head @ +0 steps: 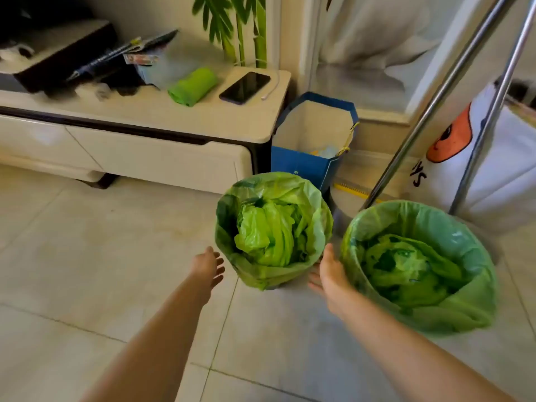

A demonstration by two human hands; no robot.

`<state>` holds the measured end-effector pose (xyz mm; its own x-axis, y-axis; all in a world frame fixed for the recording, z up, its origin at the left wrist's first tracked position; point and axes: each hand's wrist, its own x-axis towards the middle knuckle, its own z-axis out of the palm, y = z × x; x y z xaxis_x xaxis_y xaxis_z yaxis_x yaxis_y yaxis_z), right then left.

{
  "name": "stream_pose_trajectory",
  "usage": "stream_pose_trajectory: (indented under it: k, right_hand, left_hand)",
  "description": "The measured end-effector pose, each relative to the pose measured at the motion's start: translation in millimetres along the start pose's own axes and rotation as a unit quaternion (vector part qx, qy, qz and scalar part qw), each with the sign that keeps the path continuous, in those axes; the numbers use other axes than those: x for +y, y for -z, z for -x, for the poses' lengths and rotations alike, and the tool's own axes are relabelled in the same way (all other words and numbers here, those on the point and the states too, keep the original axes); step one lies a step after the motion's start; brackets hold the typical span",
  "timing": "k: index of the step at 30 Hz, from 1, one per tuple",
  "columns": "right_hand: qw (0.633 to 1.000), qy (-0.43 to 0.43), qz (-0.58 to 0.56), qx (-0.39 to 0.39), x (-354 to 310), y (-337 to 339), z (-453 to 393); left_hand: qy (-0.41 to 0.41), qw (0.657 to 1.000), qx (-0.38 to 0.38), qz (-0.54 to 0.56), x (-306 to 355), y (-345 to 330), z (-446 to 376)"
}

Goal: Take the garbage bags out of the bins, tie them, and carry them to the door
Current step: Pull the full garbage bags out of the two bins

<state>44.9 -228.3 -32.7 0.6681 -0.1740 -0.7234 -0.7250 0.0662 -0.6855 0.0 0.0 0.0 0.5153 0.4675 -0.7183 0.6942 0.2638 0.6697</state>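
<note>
Two round bins stand on the tiled floor, each lined with a green garbage bag folded over its rim. The left bin holds crumpled green plastic. The right bin also holds crumpled green plastic, lower down. My left hand is open, just left of the left bin and not touching it. Between the two bins, my right hand is open, fingers spread, close to the left bin's near right side.
A low white cabinet stands behind, with a green roll of bags and a black phone on top. A blue paper bag sits behind the left bin. Metal poles slant down at the right.
</note>
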Motion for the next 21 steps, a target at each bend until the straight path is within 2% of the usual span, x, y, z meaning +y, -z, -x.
stream_pose_trajectory:
  k: [2, 6, 14, 18, 21]
  right_hand:
    - [0.999, 0.029, -0.042, 0.006, 2, -4, -7]
    - [0.996, 0.058, -0.064, 0.007, -1, -6, -12]
    - [0.992, 0.058, -0.11, -0.015, -3, 6, 12]
    - [0.986, 0.07, -0.15, -0.012, -11, 6, 22]
    - [0.99, 0.127, -0.066, -0.004, -8, 4, 25]
  left_hand:
    - [0.037, 0.997, -0.059, 0.039, -4, 1, -12]
    - [0.031, 0.989, -0.131, 0.061, 4, -3, -19]
    - [0.025, 0.98, -0.131, 0.146, -3, 0, -14]
    - [-0.013, 0.981, -0.119, 0.151, 4, 1, -9]
    - [-0.066, 0.987, -0.079, 0.126, 9, 3, -6]
